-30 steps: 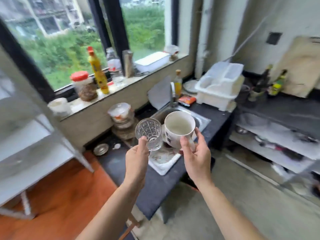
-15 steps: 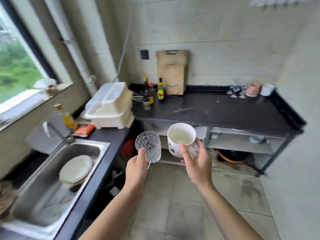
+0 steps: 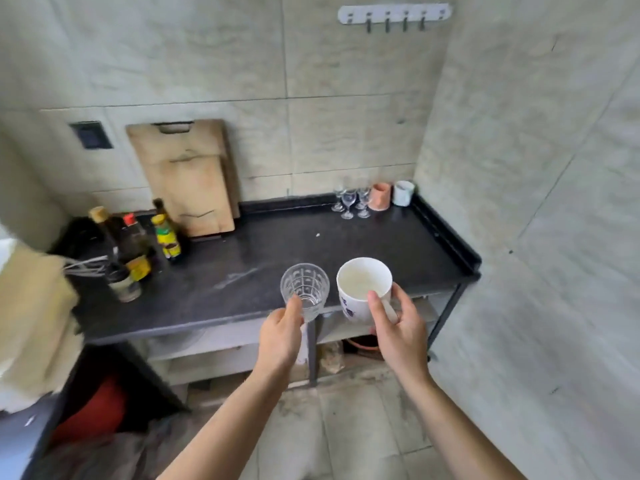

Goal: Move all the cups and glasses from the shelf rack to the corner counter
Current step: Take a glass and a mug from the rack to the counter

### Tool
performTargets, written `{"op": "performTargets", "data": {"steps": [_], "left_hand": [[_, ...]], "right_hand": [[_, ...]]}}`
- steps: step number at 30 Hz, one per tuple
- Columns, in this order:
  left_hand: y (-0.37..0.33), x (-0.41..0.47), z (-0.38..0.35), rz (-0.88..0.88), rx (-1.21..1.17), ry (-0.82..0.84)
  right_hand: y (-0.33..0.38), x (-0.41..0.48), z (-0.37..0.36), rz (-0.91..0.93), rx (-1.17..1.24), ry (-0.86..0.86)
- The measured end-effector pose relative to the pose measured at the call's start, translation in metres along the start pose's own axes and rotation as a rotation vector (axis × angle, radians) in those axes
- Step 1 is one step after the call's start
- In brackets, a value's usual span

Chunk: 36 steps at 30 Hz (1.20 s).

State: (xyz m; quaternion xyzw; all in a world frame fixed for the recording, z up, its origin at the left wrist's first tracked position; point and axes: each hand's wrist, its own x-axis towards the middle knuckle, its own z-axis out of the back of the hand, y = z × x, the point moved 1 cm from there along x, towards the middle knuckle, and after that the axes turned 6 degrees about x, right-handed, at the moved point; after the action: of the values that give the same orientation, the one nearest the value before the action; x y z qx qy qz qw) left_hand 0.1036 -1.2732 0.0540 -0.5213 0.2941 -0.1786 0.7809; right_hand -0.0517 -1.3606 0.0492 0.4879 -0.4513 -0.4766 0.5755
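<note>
My left hand (image 3: 280, 337) grips a clear cut-glass tumbler (image 3: 304, 289) by its base. In my right hand (image 3: 398, 327) is a white mug (image 3: 362, 287) with a blue pattern, held by the handle. Both are held over the front edge of the black corner counter (image 3: 277, 258). At the counter's far right corner stand three small stemmed glasses (image 3: 351, 200), a pink cup (image 3: 380, 196) and a white cup (image 3: 402, 192). The shelf rack is out of view.
Sauce bottles (image 3: 138, 244) cluster at the counter's left end, with wooden cutting boards (image 3: 187, 174) leaning on the wall behind. A hook rail (image 3: 394, 15) hangs high on the wall. Shelves (image 3: 214, 348) run under the counter. A tiled wall (image 3: 554, 202) closes the right side.
The view has swung right from the window and sink to face the black counter, now much closer. Both hands still carry the tumbler and the mug in front of me.
</note>
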Motion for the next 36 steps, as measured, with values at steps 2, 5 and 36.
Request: {"op": "performTargets", "data": {"steps": [2, 5, 36], "left_hand": [[-0.024, 0.039, -0.023, -0.028, 0.004, 0.061], [-0.062, 0.088, -0.055, -0.057, 0.022, 0.13], [-0.115, 0.497, -0.517, 0.447, 0.209, 0.2]], "right_hand": [[0.005, 0.047, -0.006, -0.018, 0.036, -0.077], [0.01, 0.107, -0.01, -0.054, 0.072, -0.131], [-0.208, 0.682, 0.005, -0.526, -0.129, -0.003]]}}
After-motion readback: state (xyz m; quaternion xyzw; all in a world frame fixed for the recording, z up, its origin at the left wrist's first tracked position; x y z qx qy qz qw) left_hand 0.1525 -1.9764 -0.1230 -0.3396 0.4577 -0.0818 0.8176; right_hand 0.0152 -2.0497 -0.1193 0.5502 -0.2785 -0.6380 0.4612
